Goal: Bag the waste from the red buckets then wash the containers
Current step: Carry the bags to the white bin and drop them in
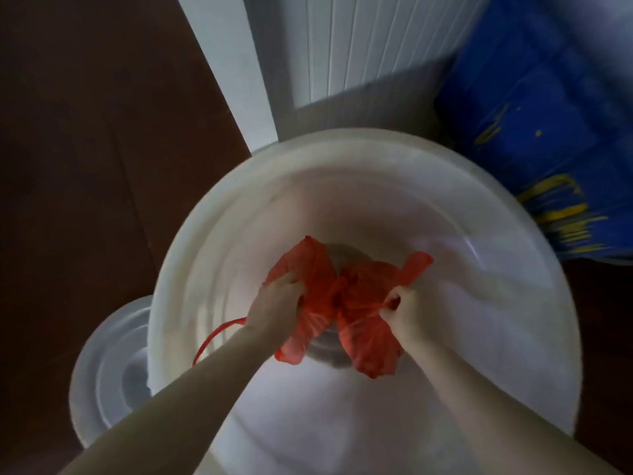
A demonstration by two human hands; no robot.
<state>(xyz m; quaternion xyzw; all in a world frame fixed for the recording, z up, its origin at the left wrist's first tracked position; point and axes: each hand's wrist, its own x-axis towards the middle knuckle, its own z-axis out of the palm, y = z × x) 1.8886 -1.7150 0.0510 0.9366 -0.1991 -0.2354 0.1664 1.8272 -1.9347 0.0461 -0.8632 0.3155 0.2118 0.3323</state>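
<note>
A red plastic bag (346, 303) hangs over the inside of a large white tub (212, 207), bunched at its middle with its ends flaring out. My left hand (279, 299) grips the bag's left end. My right hand (402, 308) pinches its right end, with the handle strip sticking up past my fingers. A thin red loop (214, 337) curves below my left wrist against the tub's inner wall. No red bucket is in view.
A smaller translucent white container (106, 368) stands against the tub's lower left side on the dark brown floor (75, 166). A blue sack with yellow print (548, 138) lies at the upper right. A white panelled door (359, 42) and frame are behind the tub.
</note>
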